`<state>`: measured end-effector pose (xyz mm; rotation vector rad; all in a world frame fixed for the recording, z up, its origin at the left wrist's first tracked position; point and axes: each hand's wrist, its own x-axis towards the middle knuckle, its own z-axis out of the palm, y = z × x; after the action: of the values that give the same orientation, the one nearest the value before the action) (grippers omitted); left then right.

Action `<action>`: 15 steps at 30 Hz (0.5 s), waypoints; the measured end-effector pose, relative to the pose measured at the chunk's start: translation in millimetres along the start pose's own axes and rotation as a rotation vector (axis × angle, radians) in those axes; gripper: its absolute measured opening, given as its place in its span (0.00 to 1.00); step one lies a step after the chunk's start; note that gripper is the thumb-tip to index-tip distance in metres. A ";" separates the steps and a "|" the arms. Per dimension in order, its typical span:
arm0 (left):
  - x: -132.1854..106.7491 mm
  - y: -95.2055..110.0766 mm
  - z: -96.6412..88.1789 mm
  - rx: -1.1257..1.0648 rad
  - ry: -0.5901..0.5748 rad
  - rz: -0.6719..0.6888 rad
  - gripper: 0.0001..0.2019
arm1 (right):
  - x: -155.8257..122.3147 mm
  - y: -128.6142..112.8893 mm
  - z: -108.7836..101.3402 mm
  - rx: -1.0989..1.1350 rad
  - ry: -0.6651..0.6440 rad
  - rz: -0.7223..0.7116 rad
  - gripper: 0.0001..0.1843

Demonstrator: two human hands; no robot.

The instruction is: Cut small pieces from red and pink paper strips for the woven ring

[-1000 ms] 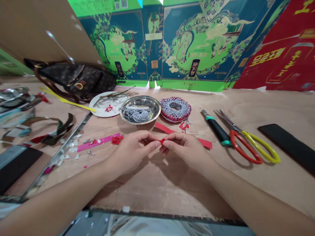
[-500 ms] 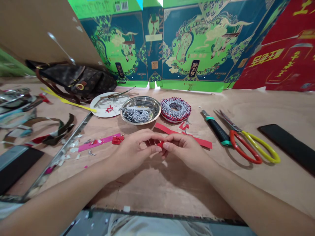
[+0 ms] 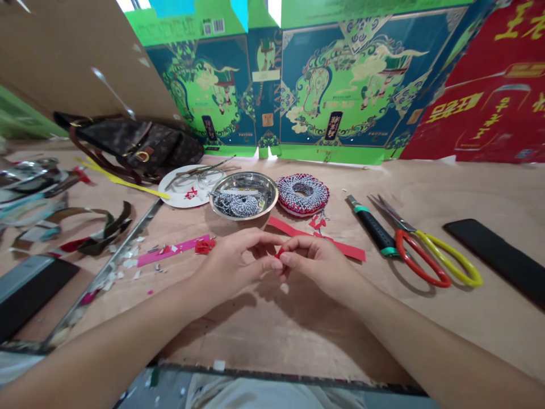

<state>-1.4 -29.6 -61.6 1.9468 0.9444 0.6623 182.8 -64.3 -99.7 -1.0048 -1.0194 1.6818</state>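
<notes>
The left hand (image 3: 232, 264) and the right hand (image 3: 319, 267) meet in front, with their fingertips together, pinching a small red paper piece (image 3: 279, 253) between them. The fingers hide most of it, so it seems held by both hands. Just beyond the fingers lies a red strip (image 3: 315, 237). Left of the fingers are a red curl (image 3: 205, 246) and a pink strip (image 3: 168, 251). Farther ahead sits a steel bowl (image 3: 243, 196).

Your bare left forearm (image 3: 106, 324) rising from the lower left, your bare right forearm (image 3: 434, 346) from the lower right, your left hand (image 3: 236, 264) and right hand (image 3: 323, 267), short fingernails (image 3: 266, 263), a pale, creased garment (image 3: 264, 395) along the bottom edge
</notes>
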 end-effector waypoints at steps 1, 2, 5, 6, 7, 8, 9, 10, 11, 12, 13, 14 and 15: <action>0.3 3.1 0.3 -0.020 0.010 -0.041 0.07 | -0.1 0.5 0.0 0.003 0.004 -0.007 0.16; 0.4 5.8 0.8 -0.032 0.018 -0.071 0.05 | -0.2 1.0 0.0 0.005 0.007 -0.015 0.16; -1.0 9.5 2.6 -0.031 0.040 -0.079 0.04 | -0.4 1.9 0.0 -0.008 0.009 -0.035 0.16; -1.8 9.0 2.8 -0.018 0.038 -0.072 0.04 | -0.4 1.9 -0.2 -0.024 0.006 -0.042 0.16; -2.2 7.7 2.3 0.000 0.037 -0.070 0.04 | -0.6 1.6 -0.4 -0.043 0.005 -0.050 0.16; -2.1 6.1 0.6 0.014 0.036 -0.071 0.04 | -0.9 0.9 -0.9 -0.060 0.008 -0.061 0.16; -0.9 4.6 -2.6 0.023 0.039 -0.078 0.05 | -1.2 -0.2 -1.5 -0.075 0.013 -0.074 0.17; 1.6 3.4 -7.5 0.033 0.044 -0.088 0.06 | -1.6 -1.7 -2.4 -0.087 0.023 -0.089 0.17; 5.8 2.7 -14.3 0.044 0.057 -0.098 0.07 | -2.0 -3.6 -3.5 -0.093 0.035 -0.105 0.18; 11.8 2.5 -22.7 0.070 0.079 -0.110 0.09 | -2.3 -5.7 -4.8 -0.097 0.047 -0.126 0.19; 19.7 2.8 -32.1 0.143 0.107 -0.119 0.10 | -2.5 -7.8 -6.3 -0.099 0.058 -0.152 0.19; 29.5 3.1 -41.9 0.229 0.138 -0.122 0.11 | -2.4 -9.7 -7.8 -0.103 0.065 -0.179 0.20; 41.0 3.2 -51.2 0.313 0.166 -0.092 0.10 | -2.0 -11.3 -9.5 -0.106 0.076 -0.206 0.21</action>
<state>-14.2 26.3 -29.6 2.1277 1.2971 0.6617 195.2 -61.5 -92.0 -0.9882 -1.1316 1.4242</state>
